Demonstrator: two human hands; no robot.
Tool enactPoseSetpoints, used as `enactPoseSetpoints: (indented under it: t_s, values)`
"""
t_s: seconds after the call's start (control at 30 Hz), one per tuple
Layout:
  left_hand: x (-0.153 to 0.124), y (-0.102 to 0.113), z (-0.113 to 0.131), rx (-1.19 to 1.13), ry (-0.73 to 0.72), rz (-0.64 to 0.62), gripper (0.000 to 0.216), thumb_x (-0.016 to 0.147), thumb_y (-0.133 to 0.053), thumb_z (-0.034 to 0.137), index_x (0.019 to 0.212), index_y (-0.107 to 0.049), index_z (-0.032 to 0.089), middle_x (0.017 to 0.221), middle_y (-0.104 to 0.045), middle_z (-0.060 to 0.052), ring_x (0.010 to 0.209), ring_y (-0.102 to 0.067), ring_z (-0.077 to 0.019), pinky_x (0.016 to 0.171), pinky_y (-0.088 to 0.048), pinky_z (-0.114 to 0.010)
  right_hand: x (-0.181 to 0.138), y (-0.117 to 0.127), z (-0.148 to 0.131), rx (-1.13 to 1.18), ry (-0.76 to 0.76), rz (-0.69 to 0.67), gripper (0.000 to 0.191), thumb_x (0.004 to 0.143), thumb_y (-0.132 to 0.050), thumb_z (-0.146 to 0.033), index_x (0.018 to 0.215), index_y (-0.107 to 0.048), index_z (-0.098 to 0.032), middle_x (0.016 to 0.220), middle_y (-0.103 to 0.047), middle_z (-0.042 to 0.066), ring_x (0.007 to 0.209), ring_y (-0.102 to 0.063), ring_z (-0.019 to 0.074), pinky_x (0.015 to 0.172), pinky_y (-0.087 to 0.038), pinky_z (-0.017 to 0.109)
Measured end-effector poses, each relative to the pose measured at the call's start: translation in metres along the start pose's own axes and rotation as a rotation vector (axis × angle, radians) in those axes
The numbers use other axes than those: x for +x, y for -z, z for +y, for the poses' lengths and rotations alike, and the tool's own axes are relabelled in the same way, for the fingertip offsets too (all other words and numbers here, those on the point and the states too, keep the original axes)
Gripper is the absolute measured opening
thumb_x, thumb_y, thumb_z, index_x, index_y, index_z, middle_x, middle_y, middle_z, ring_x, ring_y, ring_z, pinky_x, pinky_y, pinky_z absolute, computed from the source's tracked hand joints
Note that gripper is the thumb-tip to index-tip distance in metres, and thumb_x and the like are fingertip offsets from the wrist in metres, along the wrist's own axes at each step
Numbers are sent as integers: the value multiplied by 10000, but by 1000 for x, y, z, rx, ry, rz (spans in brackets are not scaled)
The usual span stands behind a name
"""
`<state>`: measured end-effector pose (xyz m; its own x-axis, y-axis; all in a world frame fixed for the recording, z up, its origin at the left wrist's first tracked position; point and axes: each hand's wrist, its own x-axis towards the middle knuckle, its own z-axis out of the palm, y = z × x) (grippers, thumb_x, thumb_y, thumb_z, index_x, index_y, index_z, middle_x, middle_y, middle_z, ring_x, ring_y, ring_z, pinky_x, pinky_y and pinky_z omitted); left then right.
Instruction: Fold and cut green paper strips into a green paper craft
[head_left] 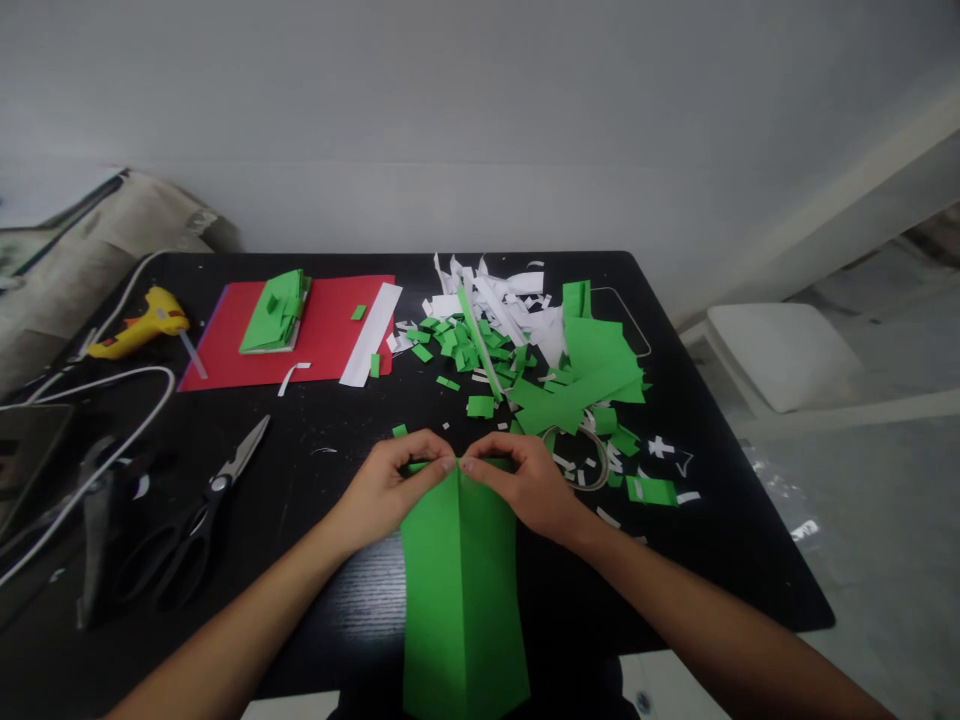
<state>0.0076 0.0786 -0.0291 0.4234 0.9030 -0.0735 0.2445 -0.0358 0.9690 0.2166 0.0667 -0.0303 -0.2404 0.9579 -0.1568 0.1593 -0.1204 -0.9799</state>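
A long sheet of green paper [463,600] with a lengthwise crease down its middle hangs toward me over the table's near edge. My left hand [397,480] pinches its far edge just left of the crease, thumb on top. On the other side of the crease my right hand [529,480] pinches the same edge, its thumb almost touching the left one. The fingertips under the paper are hidden. Black-handled scissors [217,485] lie partly open to the left of my left hand. Close to my right hand is a roll of tape [600,462] among green scraps.
Green and white paper scraps [480,340] are heaped at the back centre. A red sheet [330,310] carries a folded green paper stack [274,315] and a white strip [373,335]. A yellow glue gun [150,322] and white cable [161,400] lie left. A white stool [780,350] stands right.
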Motion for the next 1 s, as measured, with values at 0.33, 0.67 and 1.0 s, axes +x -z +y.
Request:
enactPoseSetpoints:
  t_s: [0.33,0.67,1.0]
  values:
    - [0,3,0,-34,71,-28,229,960,-646,382,884,-722,181,811,-723,-15,769,-658,-156,712,-505,-250,0,1,1,-8,2,18,159,843,-747,-356,814,-776,-203,843,-789,31,816,-712,204,787,-531,318]
    - [3,10,-3,82,57,86,295,956,-646,439,825,-725,186,768,-689,2,717,-615,-144,659,-474,-240,2,3,-1,-47,-13,78,170,847,-749,-361,805,-778,-199,828,-784,40,812,-714,213,770,-531,324]
    - [2,10,-4,78,61,275,292,912,-686,462,835,-752,189,761,-713,-13,690,-616,-152,611,-470,-238,7,6,4,153,-100,168,240,760,-848,-427,859,-780,-219,881,-798,42,853,-733,236,804,-566,361]
